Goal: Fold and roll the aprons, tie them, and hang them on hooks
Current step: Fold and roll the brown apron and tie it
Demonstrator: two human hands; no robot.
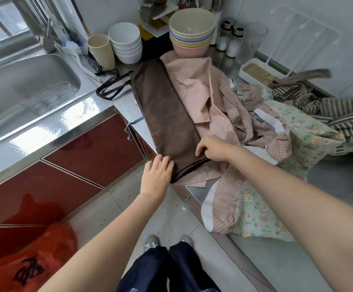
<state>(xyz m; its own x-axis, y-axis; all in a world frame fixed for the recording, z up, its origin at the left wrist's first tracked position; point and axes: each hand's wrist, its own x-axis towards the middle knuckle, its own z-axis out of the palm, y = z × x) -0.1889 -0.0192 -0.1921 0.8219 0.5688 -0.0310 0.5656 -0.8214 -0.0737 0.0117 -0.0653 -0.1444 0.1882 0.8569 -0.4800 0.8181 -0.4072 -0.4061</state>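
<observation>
Folding brown apron [167,114] along bench [127,106] front edge
Pressing with flat left hand [156,175]; pinching near end with right hand [211,150]

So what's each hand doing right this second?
Left hand: open, fingers flat on the near end of the folded brown apron.
Right hand: fingers curled, pinching the brown apron's near edge.

A brown apron [167,114], folded into a long strip, lies on the steel counter [127,106] over a pink apron [194,85]. The left hand [156,175] rests flat on its near end. The right hand [211,149] pinches the edge beside it. Stacked bowls [192,32] stand behind.
</observation>
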